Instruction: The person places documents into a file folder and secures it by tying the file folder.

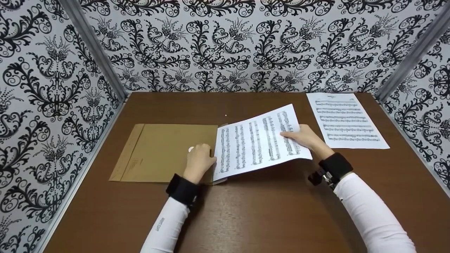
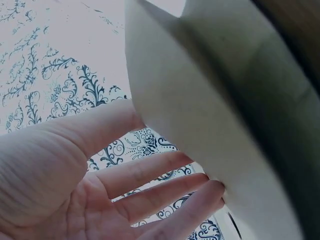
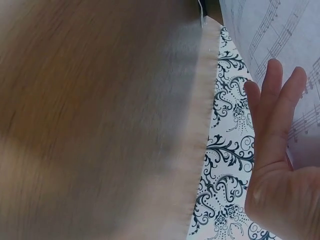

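A brown paper envelope [image 1: 168, 151] lies flat left of the table's middle, its open end to the right. My left hand [image 1: 199, 160] grips its upper layer near that end; in the left wrist view the fingertips [image 2: 212, 190] meet the raised paper [image 2: 175, 85]. A sheet of printed music [image 1: 253, 144] slants up to the right, its left edge at the envelope's mouth. My right hand [image 1: 300, 137] pinches the sheet near its right edge, thumb on top. From below, in the right wrist view, several fingers [image 3: 275, 100] extend under the sheet [image 3: 270, 30].
Another music sheet [image 1: 346, 121] lies flat at the table's back right. The brown wooden table [image 1: 246, 214] is bounded by patterned walls [image 1: 225, 45] at the back and sides. Each wrist wears a black band [image 1: 335, 165]. A white disc [image 1: 191, 149] shows beside my left hand.
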{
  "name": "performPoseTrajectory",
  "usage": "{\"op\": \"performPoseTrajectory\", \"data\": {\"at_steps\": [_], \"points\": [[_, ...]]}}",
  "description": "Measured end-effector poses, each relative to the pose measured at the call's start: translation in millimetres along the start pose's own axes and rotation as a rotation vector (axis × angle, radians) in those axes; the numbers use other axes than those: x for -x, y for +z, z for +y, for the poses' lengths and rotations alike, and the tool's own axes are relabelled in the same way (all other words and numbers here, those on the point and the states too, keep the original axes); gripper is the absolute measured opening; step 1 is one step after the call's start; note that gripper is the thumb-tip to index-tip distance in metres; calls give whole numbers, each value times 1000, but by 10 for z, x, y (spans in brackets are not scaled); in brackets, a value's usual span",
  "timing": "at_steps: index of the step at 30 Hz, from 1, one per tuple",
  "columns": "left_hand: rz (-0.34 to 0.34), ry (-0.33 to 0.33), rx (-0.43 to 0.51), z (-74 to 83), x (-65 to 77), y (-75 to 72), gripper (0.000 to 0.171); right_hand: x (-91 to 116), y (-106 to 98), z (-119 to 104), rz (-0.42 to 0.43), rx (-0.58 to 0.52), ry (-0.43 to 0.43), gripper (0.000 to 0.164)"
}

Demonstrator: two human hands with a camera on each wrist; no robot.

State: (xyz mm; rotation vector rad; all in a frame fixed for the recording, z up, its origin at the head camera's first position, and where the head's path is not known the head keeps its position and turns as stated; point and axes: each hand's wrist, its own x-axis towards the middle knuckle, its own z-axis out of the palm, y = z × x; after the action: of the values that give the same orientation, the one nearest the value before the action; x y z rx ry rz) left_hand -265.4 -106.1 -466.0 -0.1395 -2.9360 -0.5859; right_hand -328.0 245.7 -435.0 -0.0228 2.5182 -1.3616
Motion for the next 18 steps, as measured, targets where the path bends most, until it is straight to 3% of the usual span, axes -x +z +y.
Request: {"op": "performPoseTrajectory", "data": {"at_steps": [18], "points": [[45,56,14,-6,22,-28,17,-35,-19,-7,-14,-49,42,52]]}}
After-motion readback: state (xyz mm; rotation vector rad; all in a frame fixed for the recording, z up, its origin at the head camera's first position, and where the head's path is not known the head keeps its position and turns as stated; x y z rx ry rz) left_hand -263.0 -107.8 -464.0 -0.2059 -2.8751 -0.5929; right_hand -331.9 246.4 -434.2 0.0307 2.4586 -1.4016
